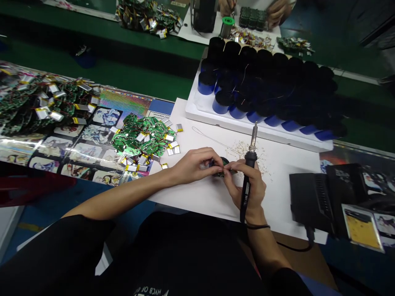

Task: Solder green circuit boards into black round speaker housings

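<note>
My left hand (202,164) is closed, its thumb and fingertips pinching a small green circuit board (219,174) just above the white work sheet. Fingers cover most of that board. My right hand (249,185) is closed round a black soldering iron (251,156), whose metal tip points up and away from the board. The thumb and forefinger of this hand also meet at the board's edge, touching the left fingertips. Whatever lies between the fingertips is too small to make out. Tiny yellowish bits (247,152) and a thin wire (212,139) lie just beyond my hands.
A white foam tray (197,113) holds rows of blue and black cylinders. Left of the white sheet (185,197) lie a pile of circuit boards with small batteries (145,137) and a larger pile (46,102). A black box (308,201) stands right. Opposite, a person's hands (279,12) work.
</note>
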Demonstrator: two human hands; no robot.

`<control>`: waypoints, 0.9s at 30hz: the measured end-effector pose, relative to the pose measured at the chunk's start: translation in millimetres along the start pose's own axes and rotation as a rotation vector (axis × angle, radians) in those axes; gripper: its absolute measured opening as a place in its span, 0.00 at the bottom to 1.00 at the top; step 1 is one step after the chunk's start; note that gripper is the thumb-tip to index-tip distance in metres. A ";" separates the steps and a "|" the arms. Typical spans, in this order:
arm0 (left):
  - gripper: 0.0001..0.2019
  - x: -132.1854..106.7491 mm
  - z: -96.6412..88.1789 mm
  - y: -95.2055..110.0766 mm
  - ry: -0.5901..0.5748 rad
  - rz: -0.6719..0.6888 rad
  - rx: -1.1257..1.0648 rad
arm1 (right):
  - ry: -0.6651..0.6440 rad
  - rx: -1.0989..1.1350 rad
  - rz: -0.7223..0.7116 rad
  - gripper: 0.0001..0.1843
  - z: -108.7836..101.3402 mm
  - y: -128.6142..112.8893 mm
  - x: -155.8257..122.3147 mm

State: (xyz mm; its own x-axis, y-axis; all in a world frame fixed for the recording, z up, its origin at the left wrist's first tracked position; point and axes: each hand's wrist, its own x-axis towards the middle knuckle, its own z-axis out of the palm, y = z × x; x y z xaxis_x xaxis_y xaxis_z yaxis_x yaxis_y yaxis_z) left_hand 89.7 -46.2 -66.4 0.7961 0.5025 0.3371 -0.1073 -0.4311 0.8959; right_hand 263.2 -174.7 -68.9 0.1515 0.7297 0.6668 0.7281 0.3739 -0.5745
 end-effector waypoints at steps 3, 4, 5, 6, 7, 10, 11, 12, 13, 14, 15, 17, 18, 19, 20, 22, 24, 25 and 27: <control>0.07 0.8 -0.4 0.9 0.025 0.055 0.003 | 0.000 0.006 0.009 0.25 0.8 0.2 -0.9; 0.07 1.3 -0.6 1.4 0.030 0.057 -0.005 | -0.002 0.006 0.012 0.24 1.1 0.3 -1.3; 0.08 1.8 -0.8 1.9 0.034 0.051 -0.017 | -0.005 0.008 0.017 0.24 1.6 0.4 -1.7; 0.08 2.4 -1.0 2.2 0.039 0.040 -0.032 | -0.008 0.014 0.021 0.23 2.1 0.5 -2.2; 0.08 3.1 -1.1 2.5 0.042 0.025 -0.051 | -0.010 0.021 0.027 0.23 2.6 0.6 -2.5; 0.09 4.8 -1.6 2.6 0.035 -0.026 -0.106 | -0.025 0.039 0.035 0.22 4.0 0.7 -2.9; 0.09 5.1 -1.9 2.5 0.027 -0.041 -0.121 | -0.031 0.041 0.036 0.22 4.1 0.6 -2.8; 0.08 5.3 -2.1 2.6 0.018 -0.049 -0.132 | -0.035 0.042 0.034 0.23 3.9 0.3 -2.7; 0.08 5.4 -2.4 2.7 0.009 -0.049 -0.136 | -0.038 0.042 0.031 0.23 3.2 -0.1 -2.7; 0.07 5.2 -2.7 2.8 0.004 -0.044 -0.131 | -0.039 0.039 0.030 0.23 1.9 -0.5 -3.0; 0.07 4.9 -3.0 3.0 0.005 -0.035 -0.112 | -0.038 0.032 0.030 0.24 -0.1 -1.0 -3.5; 0.06 4.1 -3.9 3.0 0.013 -0.009 -0.035 | -0.036 0.018 0.038 0.23 -6.2 -2.0 -5.6; 0.05 3.6 -4.4 2.8 0.013 0.007 0.015 | -0.034 0.017 0.051 0.22 -10.1 -2.6 -7.0; 0.04 3.0 -4.8 2.4 0.006 0.024 0.065 | -0.024 0.023 0.074 0.19 -14.5 -3.3 -8.4; 0.04 2.6 -5.1 1.8 -0.008 0.042 0.110 | -0.006 0.040 0.104 0.15 -19.1 -4.0 -9.7; 0.04 1.8 -5.2 0.3 -0.055 0.065 0.181 | 0.071 0.121 0.194 0.08 -28.8 -5.3 -11.2; 0.04 1.3 -4.6 -1.3 -0.093 0.075 0.235 | 0.159 0.246 0.293 0.13 -38.4 -6.1 -10.5; 0.04 1.2 -4.1 -2.0 -0.104 0.081 0.256 | 0.196 0.310 0.331 0.16 -43.1 -6.0 -9.6; 0.04 1.1 -3.1 -3.0 -0.108 0.101 0.281 | 0.231 0.403 0.393 0.21 -51.7 -4.7 -7.8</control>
State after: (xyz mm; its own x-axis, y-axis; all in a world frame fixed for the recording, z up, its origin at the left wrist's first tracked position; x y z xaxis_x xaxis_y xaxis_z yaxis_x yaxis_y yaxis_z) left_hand 89.1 -42.0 -67.9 0.8502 0.3707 0.3738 -0.0318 -0.6726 0.7393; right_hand 293.2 -211.8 -46.8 0.5320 0.7306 0.4279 0.2845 0.3218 -0.9031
